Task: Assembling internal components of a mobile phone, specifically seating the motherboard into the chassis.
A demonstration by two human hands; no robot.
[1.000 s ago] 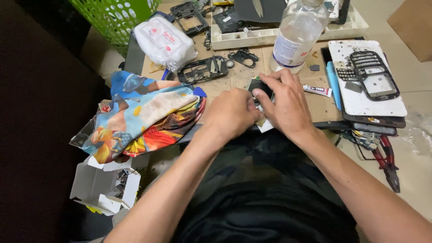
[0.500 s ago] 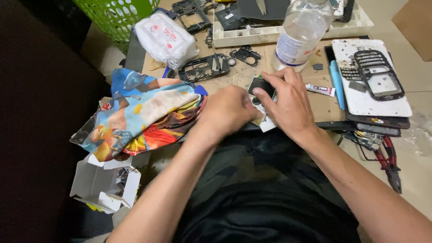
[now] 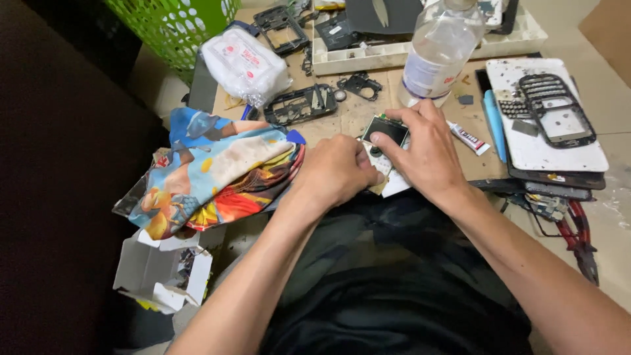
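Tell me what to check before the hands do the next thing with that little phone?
1. Right hand has a grip on the little phone: ok, fingers rest on its screen end.
2. Left hand steadies its lower part: cannot tell, the fist hides it.
3. Water bottle stands upright, away from the phone: ok, though close behind the right hand.
4. Glue tube is out of the way: ok, it lies beside the right hand, not under it.
5. Red pliers are within reach: ok, at the right edge.
6. Colourful cloth is off the phone: ok, it lies left of the left hand.
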